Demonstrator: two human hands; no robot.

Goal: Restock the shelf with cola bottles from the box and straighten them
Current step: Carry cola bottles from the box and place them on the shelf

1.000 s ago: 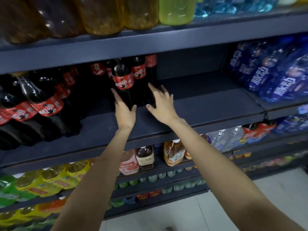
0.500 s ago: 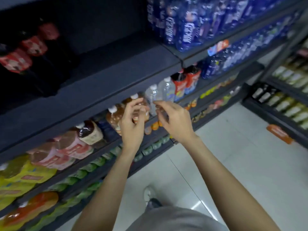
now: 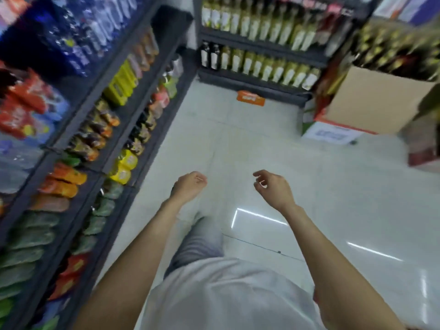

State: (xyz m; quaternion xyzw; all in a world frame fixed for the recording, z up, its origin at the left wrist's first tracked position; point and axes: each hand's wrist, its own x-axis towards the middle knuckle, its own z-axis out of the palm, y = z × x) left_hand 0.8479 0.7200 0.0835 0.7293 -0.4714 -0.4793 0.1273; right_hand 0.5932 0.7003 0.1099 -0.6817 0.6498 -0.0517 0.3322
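My left hand [image 3: 189, 185] hangs over the pale floor with its fingers loosely curled and nothing in it. My right hand [image 3: 273, 188] is beside it, about a hand's width to the right, fingers apart and bent, also holding nothing. A tan cardboard box [image 3: 371, 101] stands on the floor at the far right, against a shelf. No cola bottle shows in this view. The dark shelf unit [image 3: 133, 110] runs along the left side, well away from both hands.
The left shelves hold blue, orange, yellow and green drink packs. A second shelf unit [image 3: 259, 75] with pale-labelled bottles closes the far end of the aisle. An orange tag [image 3: 250, 98] lies on the floor before it. A white printed carton [image 3: 331, 134] sits under the tan box.
The view has swung right and down, from the cola shelf to the aisle floor. Both hands have drawn back from the shelf and now hang empty over the floor.
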